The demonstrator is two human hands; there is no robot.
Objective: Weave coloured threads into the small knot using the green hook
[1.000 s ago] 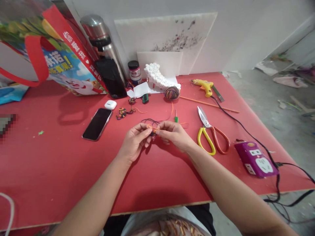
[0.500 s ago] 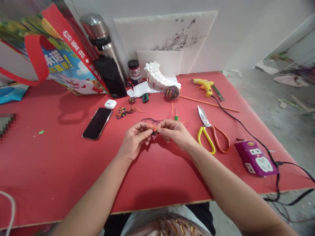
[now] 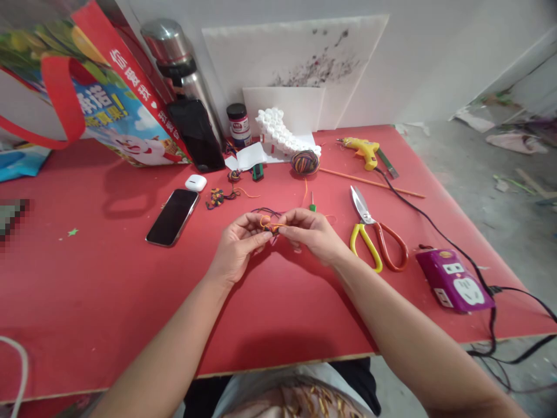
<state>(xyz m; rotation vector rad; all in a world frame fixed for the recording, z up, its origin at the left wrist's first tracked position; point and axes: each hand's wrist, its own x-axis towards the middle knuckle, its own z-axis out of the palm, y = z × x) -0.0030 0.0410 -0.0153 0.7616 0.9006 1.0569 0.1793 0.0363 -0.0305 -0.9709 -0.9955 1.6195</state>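
Between my fingertips, above the red table [image 3: 130, 313], is a small knotted cord piece [image 3: 272, 229] in dark and orange strands. My left hand [image 3: 241, 242] pinches its left end with thumb and forefinger. The right end is pinched by my right hand [image 3: 311, 233], and a small orange loop stands up between the two. Loose dark cords trail behind my fingers. An orange strand runs back toward a multicoloured ball of cord [image 3: 304, 163]. Another knotted piece [image 3: 216, 198] lies behind my left hand, and a green-handled tool [image 3: 313, 206] lies just behind my right.
Scissors [image 3: 366, 220], a purple power socket box [image 3: 455, 280] and a yellow glue gun [image 3: 363, 151] with its black cable lie on the right. On the left are a phone [image 3: 173, 217], a white earphone case [image 3: 195, 183], a steel flask [image 3: 191, 81] and a bag [image 3: 126, 110].
The orange loop and the knotted piece have shifted very slightly between my fingertips. Both hands keep their pinch in nearly the same place. The view has moved a little.
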